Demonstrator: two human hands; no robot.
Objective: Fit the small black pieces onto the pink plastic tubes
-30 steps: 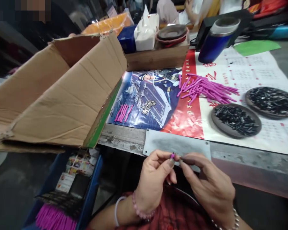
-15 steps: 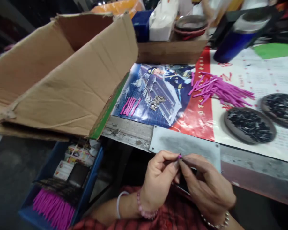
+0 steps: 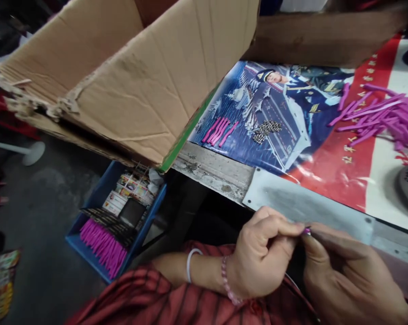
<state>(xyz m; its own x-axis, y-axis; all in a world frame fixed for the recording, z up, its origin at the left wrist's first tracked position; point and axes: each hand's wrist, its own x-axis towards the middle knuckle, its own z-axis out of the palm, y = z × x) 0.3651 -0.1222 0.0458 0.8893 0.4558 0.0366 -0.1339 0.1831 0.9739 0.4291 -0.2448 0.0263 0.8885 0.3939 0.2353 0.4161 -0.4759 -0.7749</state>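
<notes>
My left hand (image 3: 266,250), with a pink bead bracelet at its wrist, pinches a small purple piece (image 3: 306,231) between thumb and forefinger. The fingertips of my right hand (image 3: 349,266) close on the same piece from the other side. Most of the piece is hidden by the fingers. Both hands are in front of the table edge, close to a grey metal plate (image 3: 292,198). Beyond it, several short pink strips (image 3: 219,132) lie side by side on a poster, left of a small heap of metal bits (image 3: 267,131). A larger pile of pink strips (image 3: 390,117) is at the right.
A large open cardboard box (image 3: 149,85) stands at the left of the table, overhanging its edge. Below it, a blue bin (image 3: 151,216) holds pink strips and cards. The rim of a dark round dish (image 3: 405,189) shows at the right edge.
The view has turned left and come closer, so the scene sits further right and the cup has left the picture. Both hands still pinch the small piece.
</notes>
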